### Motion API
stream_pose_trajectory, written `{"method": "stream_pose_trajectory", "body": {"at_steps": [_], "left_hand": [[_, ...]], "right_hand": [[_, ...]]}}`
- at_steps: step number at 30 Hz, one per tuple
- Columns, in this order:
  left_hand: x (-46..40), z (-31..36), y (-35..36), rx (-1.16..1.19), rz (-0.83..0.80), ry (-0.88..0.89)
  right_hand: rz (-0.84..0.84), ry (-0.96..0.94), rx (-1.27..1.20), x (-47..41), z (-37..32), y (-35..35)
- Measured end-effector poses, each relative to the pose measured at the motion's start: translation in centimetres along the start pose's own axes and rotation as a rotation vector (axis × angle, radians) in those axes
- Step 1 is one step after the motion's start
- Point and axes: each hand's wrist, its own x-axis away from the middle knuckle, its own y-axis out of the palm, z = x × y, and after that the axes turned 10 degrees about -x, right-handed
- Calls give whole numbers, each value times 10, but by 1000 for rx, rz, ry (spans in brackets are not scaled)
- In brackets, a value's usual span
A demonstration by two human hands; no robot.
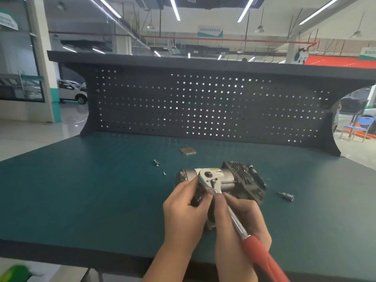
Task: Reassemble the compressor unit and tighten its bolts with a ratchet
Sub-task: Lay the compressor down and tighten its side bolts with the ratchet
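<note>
Left hand [184, 216], right hand [242, 218] side by side, fingers [227, 197] curled.

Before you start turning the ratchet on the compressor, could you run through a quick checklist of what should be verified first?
1. Ratchet held: ok; right hand wraps the shaft, red grip trailing behind.
2. Ratchet head steadied: ok; left hand holds it at the head.
3. Socket seated on a bolt: cannot tell; the head hides what lies beneath.
4. Compressor resting flat on the green mat: ok, though nothing visibly clamps it.
5. Loose parts accounted for: not ok; small bolts and a spare socket lie on the mat.
6. Extension bar clear of the swing: cannot tell; it lies by the finned end.
</note>
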Motion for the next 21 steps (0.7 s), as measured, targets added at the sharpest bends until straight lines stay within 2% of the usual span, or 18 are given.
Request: {"method": "stream_pose_trajectory", "body": {"at_steps": [2,4,8,10,11,15,17,19,21], "left_hand": [[-1,-1,-1,-33,-8,34],[-2,-1,-2,-67,-4,76],[-4,1,-7,-37,-25,133],[-5,2,-8,-70,-45,156],[-5,2,-8,-85,-50,158],[-4,-2,-11,-33,-57,96],[-3,-4,-10,-57,-77,78],[-3,-4,-8,-88,-87,47],[-2,-6,-6,-140,-66,47]], "right_hand": [[-23,41,-12,2,-3,-1],[-3,141,-172,2,-4,-5],[185,570,-637,-26,-4,-11],[172,735,-754,-50,-3,-17],[135,758,-763,-58,-3,-19],[-2,446,-587,-40,1,-19],[7,139,-355,-17,5,-17],[-27,-188,-25,4,10,-10],[-114,-326,207,17,12,-6]]}}
